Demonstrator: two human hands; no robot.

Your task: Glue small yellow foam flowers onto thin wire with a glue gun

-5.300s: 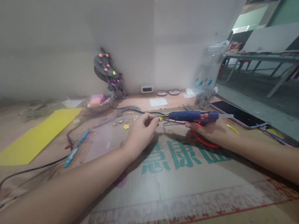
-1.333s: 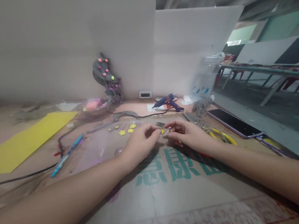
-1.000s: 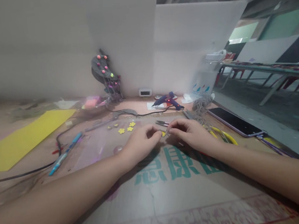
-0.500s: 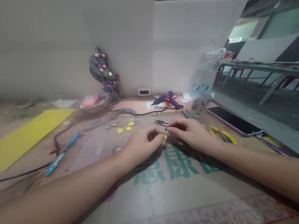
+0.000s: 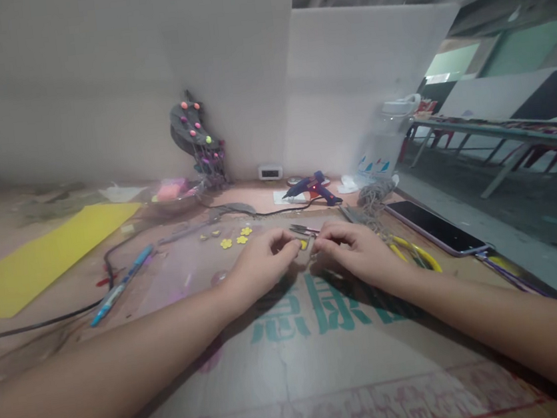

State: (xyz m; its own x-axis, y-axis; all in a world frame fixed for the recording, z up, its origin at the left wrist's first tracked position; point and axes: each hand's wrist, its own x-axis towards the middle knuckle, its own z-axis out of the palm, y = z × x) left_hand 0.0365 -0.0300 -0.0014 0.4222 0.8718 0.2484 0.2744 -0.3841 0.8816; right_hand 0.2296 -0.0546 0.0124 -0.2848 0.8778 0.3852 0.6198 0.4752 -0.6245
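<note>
My left hand (image 5: 268, 258) is closed in a pinch on a small yellow piece (image 5: 304, 243), whose exact shape is partly hidden by the fingertips. Close beside it, my right hand (image 5: 350, 246) is also pinched, at a thin greyish strand (image 5: 311, 241) next to the yellow piece. Both hands hover over the board with green lettering (image 5: 284, 319). Just beyond the fingertips lie small metal snips (image 5: 303, 229). Several yellow flower cutouts (image 5: 242, 240) rest to the left of them.
A blue glue gun (image 5: 312, 188) with a lit red light stands at the back. Grey yarn (image 5: 376, 191), yellow-handled scissors (image 5: 428, 259) and a phone (image 5: 436, 226) lie right. A blue pen (image 5: 122, 285), black cable (image 5: 106, 262) and yellow sheet (image 5: 57, 254) lie left.
The fingertips have shifted slightly, and the yellow piece has risen a little between them. The whole view has moved slightly; the other things on the table stay in place.
</note>
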